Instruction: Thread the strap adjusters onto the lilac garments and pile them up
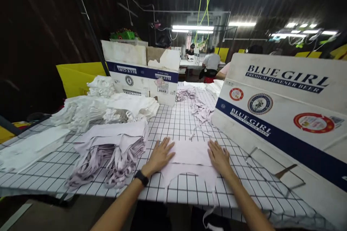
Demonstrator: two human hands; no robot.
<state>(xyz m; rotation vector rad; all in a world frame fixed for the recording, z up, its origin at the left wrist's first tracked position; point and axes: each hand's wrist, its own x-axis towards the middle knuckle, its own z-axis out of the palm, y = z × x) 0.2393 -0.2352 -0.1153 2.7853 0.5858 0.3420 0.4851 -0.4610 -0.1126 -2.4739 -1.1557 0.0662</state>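
Observation:
A pale lilac strappy top point(191, 156) lies flat on the checked tablecloth in front of me, its straps toward the near edge. One strap hangs over that edge. My left hand point(160, 156) rests palm down on the top's left side, fingers spread. On its right side lies my right hand point(219, 158), also flat with the fingers stretched out. A dark band circles my left wrist. To the left of my left hand is a thick stack of similar lilac tops point(116, 137), with bundled straps point(119, 169) trailing toward me.
Piles of white garments point(86, 110) cover the table's left part. A white carton point(141, 75) stands behind them, and a larger carton point(271, 115) leans along the right. More lilac pieces point(202, 110) lie between the cartons. People sit at work farther back, one in a light shirt point(211, 61).

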